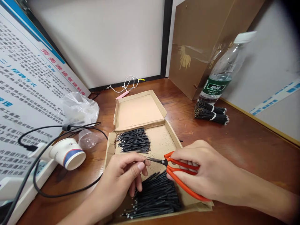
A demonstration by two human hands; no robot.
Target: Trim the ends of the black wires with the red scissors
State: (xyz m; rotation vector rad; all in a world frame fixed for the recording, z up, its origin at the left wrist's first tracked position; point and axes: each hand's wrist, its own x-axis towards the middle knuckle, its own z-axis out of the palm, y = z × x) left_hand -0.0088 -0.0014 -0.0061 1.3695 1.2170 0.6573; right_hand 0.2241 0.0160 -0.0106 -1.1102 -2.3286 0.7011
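Observation:
My right hand (199, 168) is closed around the red handles of a pair of scissors (181, 165), whose narrow dark blades point left. The blade tips reach the fingertips of my left hand (126, 175). There, thumb and forefinger pinch what looks like a black wire, with only a small dark end showing. Below both hands, a large loose pile of short black wires (159, 193) with pale, bare ends lies in an open cardboard box (174, 134). A second, neater pile of black wires (133, 140) lies farther back in the box, and small dark bits are scattered near it.
At the right, bundles of black wires (211, 114) tied with white bands lie before a plastic bottle (217, 84) and a brown carton (192, 47). A paper cup (67, 154), clear plastic cup (87, 139), plastic bag (81, 109) and black cable (67, 195) occupy the left.

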